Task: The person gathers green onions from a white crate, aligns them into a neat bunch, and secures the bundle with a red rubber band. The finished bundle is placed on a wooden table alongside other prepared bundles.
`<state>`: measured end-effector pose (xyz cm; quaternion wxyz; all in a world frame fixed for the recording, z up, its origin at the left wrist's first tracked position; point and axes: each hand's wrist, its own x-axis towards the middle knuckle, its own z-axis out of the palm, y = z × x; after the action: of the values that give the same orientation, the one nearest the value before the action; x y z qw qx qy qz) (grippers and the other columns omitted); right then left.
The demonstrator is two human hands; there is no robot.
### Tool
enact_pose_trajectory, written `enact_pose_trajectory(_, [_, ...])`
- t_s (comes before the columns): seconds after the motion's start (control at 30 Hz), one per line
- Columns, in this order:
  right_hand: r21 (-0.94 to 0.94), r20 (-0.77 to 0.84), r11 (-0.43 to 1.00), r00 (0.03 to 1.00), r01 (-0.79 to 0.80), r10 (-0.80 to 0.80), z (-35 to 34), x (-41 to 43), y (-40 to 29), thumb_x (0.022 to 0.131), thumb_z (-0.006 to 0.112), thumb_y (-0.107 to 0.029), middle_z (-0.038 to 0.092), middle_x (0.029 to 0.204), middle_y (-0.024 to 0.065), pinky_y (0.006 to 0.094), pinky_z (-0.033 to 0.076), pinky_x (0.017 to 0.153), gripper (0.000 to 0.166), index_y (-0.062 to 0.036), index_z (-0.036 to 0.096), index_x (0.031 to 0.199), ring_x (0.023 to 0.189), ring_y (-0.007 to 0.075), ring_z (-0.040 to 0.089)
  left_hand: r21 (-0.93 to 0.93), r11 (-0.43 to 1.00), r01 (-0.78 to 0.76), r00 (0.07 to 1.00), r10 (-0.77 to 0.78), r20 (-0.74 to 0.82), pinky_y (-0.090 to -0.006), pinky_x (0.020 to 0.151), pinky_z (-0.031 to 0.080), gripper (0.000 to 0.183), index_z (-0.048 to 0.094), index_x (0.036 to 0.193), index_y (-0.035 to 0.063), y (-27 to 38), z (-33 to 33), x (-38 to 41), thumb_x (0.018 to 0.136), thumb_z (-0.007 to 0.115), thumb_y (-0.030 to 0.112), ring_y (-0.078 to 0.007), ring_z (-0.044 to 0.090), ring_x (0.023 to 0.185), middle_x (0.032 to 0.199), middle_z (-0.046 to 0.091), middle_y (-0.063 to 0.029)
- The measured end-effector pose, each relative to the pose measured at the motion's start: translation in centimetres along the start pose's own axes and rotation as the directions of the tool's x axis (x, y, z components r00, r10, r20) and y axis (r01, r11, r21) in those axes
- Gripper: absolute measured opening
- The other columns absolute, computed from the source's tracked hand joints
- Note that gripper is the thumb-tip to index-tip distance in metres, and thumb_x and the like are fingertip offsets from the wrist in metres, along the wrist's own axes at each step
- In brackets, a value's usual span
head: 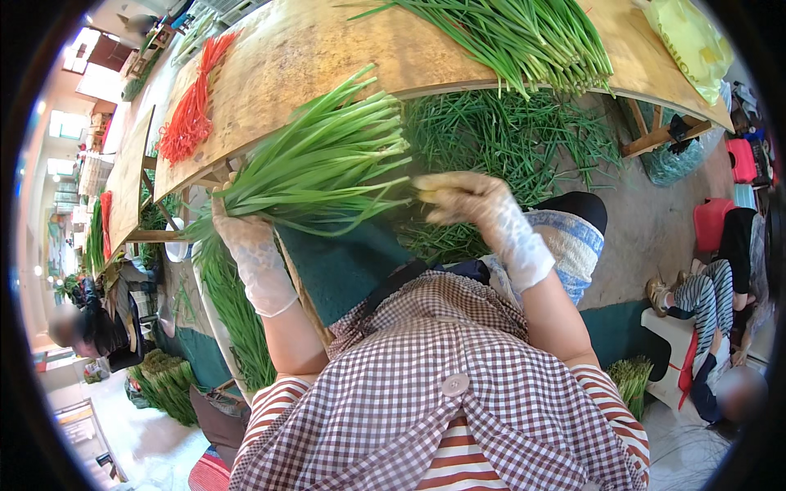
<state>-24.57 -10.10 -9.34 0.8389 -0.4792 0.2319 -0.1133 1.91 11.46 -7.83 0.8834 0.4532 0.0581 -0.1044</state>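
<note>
My left hand [242, 230], in a thin white glove, grips a loose bunch of long green leaves [307, 166] that look like garlic chives. Their pale cut ends fan out to the right, over the near edge of the wooden table [270, 86]. My right hand [463, 196], gloved too and blurred, is just right of the lowest stem ends. Its fingers are partly bent, and I cannot tell whether a stem is between them. A larger pile of the same leaves [528, 43] lies on the table, stem ends towards me.
Red ties [196, 104] lie at the table's left. A yellow plastic bag [688, 49] sits at its right end. Cut leaf scraps [491, 135] cover the floor below. More leaves [236, 313] fill a white container beside my left arm. One person [715, 307] sits at right, another [98, 325] at left.
</note>
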Motion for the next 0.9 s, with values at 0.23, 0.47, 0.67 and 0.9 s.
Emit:
enact_pose_trajectory(0.23, [0.319, 0.363, 0.948, 0.925, -0.01, -0.113, 3.0, -2.2, -1.9, 0.095, 0.055, -0.024, 0.067, 0.088, 0.0128, 0.0306, 0.056, 0.07, 0.032, 0.0067, 0.063, 0.098, 0.068, 0.0201, 0.065, -0.115, 0.992, 0.052, 0.996, -0.044, 0.075, -0.0454, 0.086, 0.054, 0.022, 0.054, 0.089, 0.0087, -1.3, -0.5, 0.1, 0.095, 0.049, 0.03, -0.0259, 0.064, 0.094, 0.097, 0.066, -0.0087])
enact_pose_trajectory(0.47, [-0.3, -0.258, 0.914, 0.9, 0.272, -0.352, -2.5, -1.2, -3.1, 0.086, 0.065, -0.01, 0.069, 0.09, 0.0085, 0.0256, 0.052, 0.078, 0.019, 0.0037, 0.067, 0.1, 0.081, 0.0133, 0.064, -0.188, 0.982, 0.01, 0.962, 0.042, 0.269, -0.0437, 0.086, 0.052, 0.022, 0.056, 0.084, 0.0094, -1.1, -2.3, 0.6, 0.095, 0.05, 0.027, -0.0237, 0.062, 0.09, 0.091, 0.064, -0.0067])
enact_pose_trajectory(0.67, [0.152, -0.211, 0.848, 0.855, 0.507, -0.473, -8.1, -2.7, -5.1, 0.093, 0.059, -0.013, 0.068, 0.101, 0.0115, 0.0292, 0.055, 0.073, 0.026, 0.0025, 0.062, 0.113, 0.077, 0.0143, 0.065, -0.125, 0.992, -0.016, 0.971, 0.045, 0.234, -0.0516, 0.094, 0.048, 0.026, 0.063, 0.091, 0.006, 0.8, -5.2, 2.4, 0.089, 0.054, 0.031, -0.0327, 0.062, 0.105, 0.107, 0.067, -0.0165])
enact_pose_trajectory(0.9, [-0.45, -0.254, 0.835, 0.851, 0.317, -0.46, -3.8, -3.5, -10.3, 0.093, 0.061, -0.016, 0.07, 0.091, 0.0068, 0.0187, 0.052, 0.061, 0.022, -0.0048, 0.068, 0.11, 0.069, 0.007, 0.062, -0.222, 0.965, 0.139, 0.857, -0.005, 0.515, -0.0566, 0.102, 0.036, 0.019, 0.048, 0.072, 0.0111, 4.4, -1.7, -2.2, 0.086, 0.06, 0.016, -0.0204, 0.054, 0.08, 0.073, 0.048, 0.0003])
